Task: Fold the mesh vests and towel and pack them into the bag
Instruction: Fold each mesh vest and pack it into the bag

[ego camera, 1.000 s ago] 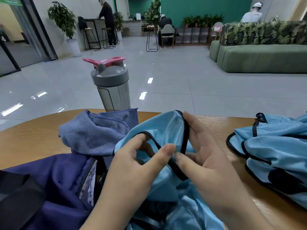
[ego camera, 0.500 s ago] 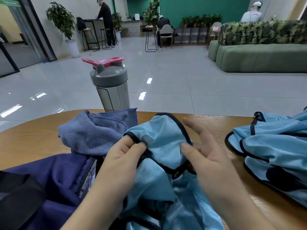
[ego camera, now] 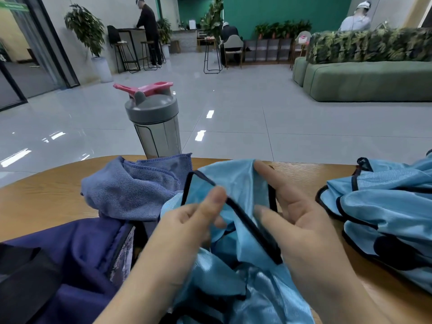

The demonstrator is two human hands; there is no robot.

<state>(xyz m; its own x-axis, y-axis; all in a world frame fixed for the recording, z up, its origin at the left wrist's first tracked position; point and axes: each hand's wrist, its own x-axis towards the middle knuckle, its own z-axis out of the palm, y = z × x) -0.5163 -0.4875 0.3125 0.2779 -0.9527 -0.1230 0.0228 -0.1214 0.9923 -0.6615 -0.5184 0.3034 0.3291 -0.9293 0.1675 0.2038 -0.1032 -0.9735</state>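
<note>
Hands work at a light blue mesh vest with black trim (ego camera: 233, 183), bunched at the near table edge, beside the open dark purple fabric bag (ego camera: 77, 253). Left hand (ego camera: 187, 230) pinches the black edging between thumb and fingers; right hand (ego camera: 301, 220) cups the fabric, thumb and fingers loosely curled round a fold. A rumpled blue-grey towel (ego camera: 135, 185) lies behind the bag, a second blue vest (ego camera: 385, 206) well apart to the right. Slippery mesh could slide from so light a pinch, spoiling the fold; a careless sweep might topple the grey shaker bottle (ego camera: 154, 122).
</note>
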